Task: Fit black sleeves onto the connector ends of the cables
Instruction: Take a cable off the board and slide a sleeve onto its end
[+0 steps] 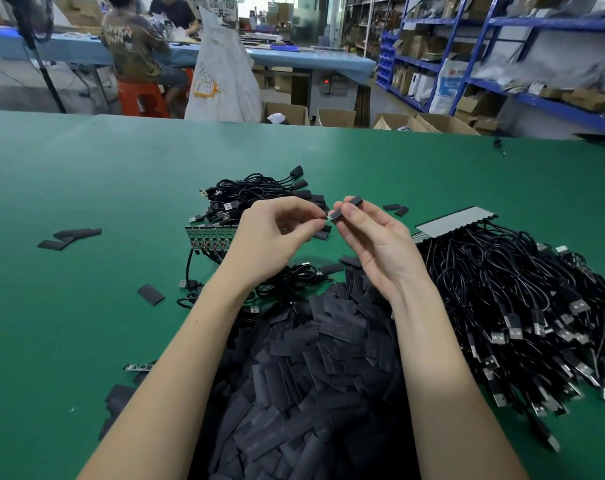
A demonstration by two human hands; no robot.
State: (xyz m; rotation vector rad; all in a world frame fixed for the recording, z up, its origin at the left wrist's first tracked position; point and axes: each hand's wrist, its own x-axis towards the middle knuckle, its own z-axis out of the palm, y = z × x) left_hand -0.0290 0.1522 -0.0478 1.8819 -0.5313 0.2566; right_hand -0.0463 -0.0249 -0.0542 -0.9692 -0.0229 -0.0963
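We look down on two bare forearms reaching over a green felt-like tabletop [86,174]. The left hand [273,237] has its fingers curled, thumb and forefinger pinched narrowly on a tiny connector end [326,218] of a cable; the piece is so small that we cannot tell its exact shape. The right hand [373,240] pinches a short flat black sleeve [346,206] between thumb and forefinger, the other fingers loosely curled below. The sleeve tilts up to the right, and its lower left mouth touches the connector end, right where both hands meet above the middle of the tabletop.

Below the hands lies a big heap of loose flat black sleeves [315,375], reaching to the near edge. To the right sprawls a thick pile of thin black cables with silver USB plugs [522,313], with a grey ridged panel [453,221] at its far edge. Behind the hands sits a smaller bundle of black cables with sleeved ends [259,192], and beside it a row of small green circuit boards [209,237]. A few stray black sleeves [69,237] lie to the left.
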